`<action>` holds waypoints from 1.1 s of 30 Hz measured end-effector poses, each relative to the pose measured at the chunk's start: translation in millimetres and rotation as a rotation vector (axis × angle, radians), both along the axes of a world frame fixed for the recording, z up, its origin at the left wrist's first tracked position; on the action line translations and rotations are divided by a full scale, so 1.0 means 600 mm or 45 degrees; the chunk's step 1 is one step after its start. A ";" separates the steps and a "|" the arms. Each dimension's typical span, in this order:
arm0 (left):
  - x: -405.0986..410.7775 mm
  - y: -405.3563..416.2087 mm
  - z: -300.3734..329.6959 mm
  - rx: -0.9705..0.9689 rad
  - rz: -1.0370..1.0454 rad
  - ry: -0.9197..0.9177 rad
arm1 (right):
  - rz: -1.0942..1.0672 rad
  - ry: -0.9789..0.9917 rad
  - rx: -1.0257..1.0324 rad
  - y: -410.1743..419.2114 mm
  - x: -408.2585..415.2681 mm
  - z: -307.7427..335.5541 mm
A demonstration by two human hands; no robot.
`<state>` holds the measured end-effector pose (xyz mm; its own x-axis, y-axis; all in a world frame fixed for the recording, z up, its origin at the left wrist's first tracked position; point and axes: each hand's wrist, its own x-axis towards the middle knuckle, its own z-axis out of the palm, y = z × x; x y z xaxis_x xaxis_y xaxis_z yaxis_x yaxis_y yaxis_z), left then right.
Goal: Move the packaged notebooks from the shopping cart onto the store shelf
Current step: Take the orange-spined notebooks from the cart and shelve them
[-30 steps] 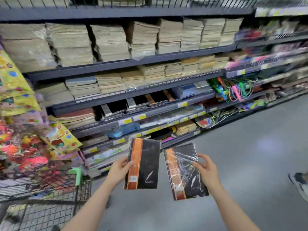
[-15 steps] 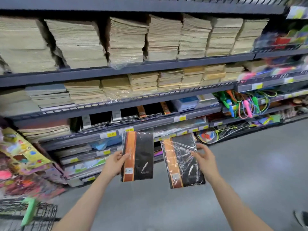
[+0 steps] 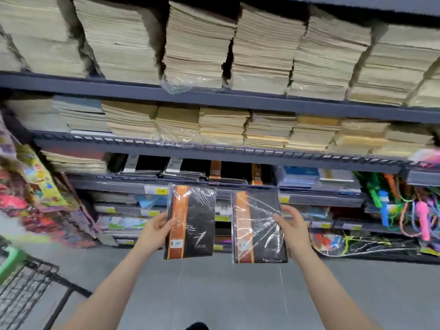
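My left hand grips the left edge of a black notebook with an orange stripe, wrapped in clear plastic. My right hand holds the right edge of a second wrapped black-and-orange notebook. Both are upright, side by side, in front of the store shelf. On that shelf, just above the held pair, lie flat stacks of similar black notebooks. The wire shopping cart with a green handle sits at the lower left.
Tall stacks of beige paper pads fill the upper two shelves. Blue notebooks lie right of the black ones. Colourful skipping ropes hang at right, toy packs at left. Grey floor lies below.
I have come closer to the shelf, and both hands have carried the notebooks forward and up toward the shelf with the black stacks. The cart has slid toward the lower left corner.
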<state>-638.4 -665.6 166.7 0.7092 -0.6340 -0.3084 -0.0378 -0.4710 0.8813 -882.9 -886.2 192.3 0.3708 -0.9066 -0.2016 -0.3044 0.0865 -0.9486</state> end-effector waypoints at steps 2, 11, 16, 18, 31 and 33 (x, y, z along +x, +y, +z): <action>0.021 -0.007 -0.041 -0.011 0.058 -0.015 | 0.032 -0.049 0.021 -0.025 0.024 -0.030; 0.123 -0.132 -0.187 -0.277 0.260 -0.233 | 0.075 -0.232 -0.237 -0.146 0.174 -0.209; 0.145 -0.185 -0.245 -0.542 0.275 -0.325 | 0.053 -0.406 -0.391 -0.186 0.204 -0.270; 0.154 -0.186 -0.260 -0.640 0.244 -0.376 | 0.055 -0.472 -0.434 -0.190 0.207 -0.281; 0.211 -0.171 -0.237 -0.850 0.230 -0.432 | 0.016 -0.469 -0.374 -0.259 0.330 -0.226; 0.216 -0.172 -0.237 -0.839 0.217 -0.441 | 0.073 -0.323 -0.434 -0.265 0.339 -0.223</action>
